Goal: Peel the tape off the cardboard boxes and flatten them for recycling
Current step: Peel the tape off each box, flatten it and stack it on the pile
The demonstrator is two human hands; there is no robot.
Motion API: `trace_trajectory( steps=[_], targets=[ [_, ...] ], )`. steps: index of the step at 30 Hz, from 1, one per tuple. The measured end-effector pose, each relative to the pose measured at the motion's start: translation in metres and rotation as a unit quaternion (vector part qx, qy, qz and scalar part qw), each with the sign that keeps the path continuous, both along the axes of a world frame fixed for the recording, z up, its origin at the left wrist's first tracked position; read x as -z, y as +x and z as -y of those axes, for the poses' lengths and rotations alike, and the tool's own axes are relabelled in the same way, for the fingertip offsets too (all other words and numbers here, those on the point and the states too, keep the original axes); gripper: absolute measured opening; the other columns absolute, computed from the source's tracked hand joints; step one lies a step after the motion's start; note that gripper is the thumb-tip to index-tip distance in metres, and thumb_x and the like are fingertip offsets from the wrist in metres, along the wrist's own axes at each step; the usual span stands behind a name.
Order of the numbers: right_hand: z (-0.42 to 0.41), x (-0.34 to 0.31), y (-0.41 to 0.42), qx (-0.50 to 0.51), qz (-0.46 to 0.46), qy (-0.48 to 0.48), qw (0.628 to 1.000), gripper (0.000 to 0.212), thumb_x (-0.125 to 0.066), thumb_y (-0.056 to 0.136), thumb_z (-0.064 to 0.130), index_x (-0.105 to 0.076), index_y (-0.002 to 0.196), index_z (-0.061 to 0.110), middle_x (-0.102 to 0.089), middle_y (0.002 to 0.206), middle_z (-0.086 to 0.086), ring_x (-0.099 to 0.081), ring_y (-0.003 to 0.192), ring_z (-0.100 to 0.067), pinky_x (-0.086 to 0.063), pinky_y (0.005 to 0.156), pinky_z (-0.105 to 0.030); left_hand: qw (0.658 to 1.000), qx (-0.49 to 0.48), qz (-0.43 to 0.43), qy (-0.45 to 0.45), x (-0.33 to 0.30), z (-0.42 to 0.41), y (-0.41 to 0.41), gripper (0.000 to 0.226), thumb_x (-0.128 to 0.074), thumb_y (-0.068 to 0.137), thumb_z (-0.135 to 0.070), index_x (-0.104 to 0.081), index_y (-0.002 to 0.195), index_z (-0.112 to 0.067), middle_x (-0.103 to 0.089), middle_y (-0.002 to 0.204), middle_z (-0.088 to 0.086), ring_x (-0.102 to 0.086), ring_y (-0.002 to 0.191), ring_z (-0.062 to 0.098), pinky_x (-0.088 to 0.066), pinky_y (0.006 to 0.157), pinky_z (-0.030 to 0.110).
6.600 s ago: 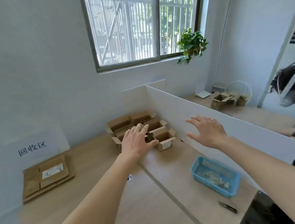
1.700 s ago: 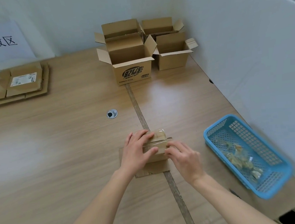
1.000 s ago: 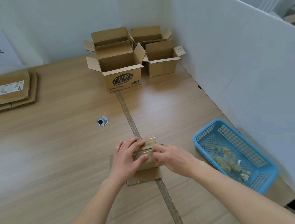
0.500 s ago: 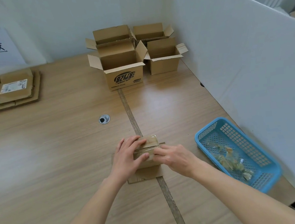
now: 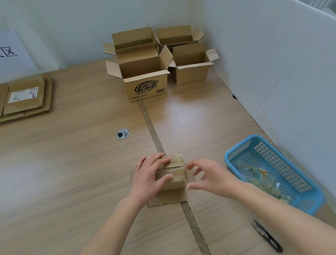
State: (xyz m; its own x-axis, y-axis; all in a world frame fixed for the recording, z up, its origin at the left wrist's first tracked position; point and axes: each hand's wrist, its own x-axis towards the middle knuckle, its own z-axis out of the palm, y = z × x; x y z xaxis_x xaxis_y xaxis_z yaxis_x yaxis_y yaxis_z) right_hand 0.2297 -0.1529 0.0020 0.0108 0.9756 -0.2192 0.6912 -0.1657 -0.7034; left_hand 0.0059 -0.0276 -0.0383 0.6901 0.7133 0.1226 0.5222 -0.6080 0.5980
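Both hands were down at the small taped box [image 5: 172, 172], which sat low and centre on the wooden table [image 5: 65, 177], right on the table seam [image 5: 153, 132]. Her, his, whoever's left hand [image 5: 147, 179] lay over the box's 9 o'clock side, fingers curved across the top and thumb on the near face, gripping it steady. At its 3 o'clock the right hand [image 5: 210, 176] hovered with fingers spread and loosely bent, grasping nothing, fingertips just off the clear tape [image 5: 173, 167] along the top seam.

To do this well, I'd judge, the nail should catch the tape's end at the 3 o'clock edge, then draw it low and slow towards 9 o'clock while the left hand bears down (a fast tug likely tears it).

Room? Plenty at 9 o'clock: bare wood. At 3 o'clock stood the blue basket [image 5: 301, 178] holding peeled scraps, near enough for a drop, with the white partition [image 5: 290, 76] close behind. Black snips [image 5: 267, 237] lay at 5 o'clock. Open cartons [image 5: 144, 74] waited at 12, flattened cardboard [image 5: 18, 99] at 10.
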Motion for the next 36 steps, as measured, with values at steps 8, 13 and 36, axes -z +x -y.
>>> trace_trajectory(
  steps=[8,13,36],
  targets=[
    [-0.002,0.02,-0.018,0.023,0.076,0.15,0.985,0.01,-0.081,0.084,0.025,-0.072,0.084,0.021,-0.063,0.111,0.015,-0.06,0.09,-0.006,-0.043,0.066,-0.024,1.0,0.005,-0.004,-0.009,0.001,-0.003,0.001,0.052,-0.075,0.087,-0.046,-0.06,0.136,-0.036,-0.04,0.144,-0.027,-0.032,0.139,-0.005,0.001,0.12,0.021],
    [-0.025,0.008,-0.004,0.142,-0.086,0.087,0.982,0.025,-0.073,0.09,0.009,-0.063,0.077,0.028,-0.074,0.082,0.012,-0.072,0.08,-0.006,-0.061,0.077,-0.031,0.998,0.043,0.007,-0.048,-0.006,-0.009,0.001,0.052,-0.074,0.084,-0.047,-0.063,0.132,-0.034,-0.051,0.144,-0.02,-0.04,0.139,-0.001,-0.008,0.123,0.035],
    [-0.044,0.006,-0.021,0.202,0.056,0.105,0.972,0.009,-0.082,0.083,0.019,-0.082,0.092,0.019,-0.077,0.086,0.007,-0.068,0.075,-0.003,-0.053,0.073,-0.017,0.996,0.063,-0.009,-0.055,-0.006,-0.012,0.0,0.054,-0.077,0.084,-0.047,-0.061,0.134,-0.037,-0.049,0.148,-0.018,-0.031,0.143,-0.005,-0.005,0.124,0.034]
  ],
)
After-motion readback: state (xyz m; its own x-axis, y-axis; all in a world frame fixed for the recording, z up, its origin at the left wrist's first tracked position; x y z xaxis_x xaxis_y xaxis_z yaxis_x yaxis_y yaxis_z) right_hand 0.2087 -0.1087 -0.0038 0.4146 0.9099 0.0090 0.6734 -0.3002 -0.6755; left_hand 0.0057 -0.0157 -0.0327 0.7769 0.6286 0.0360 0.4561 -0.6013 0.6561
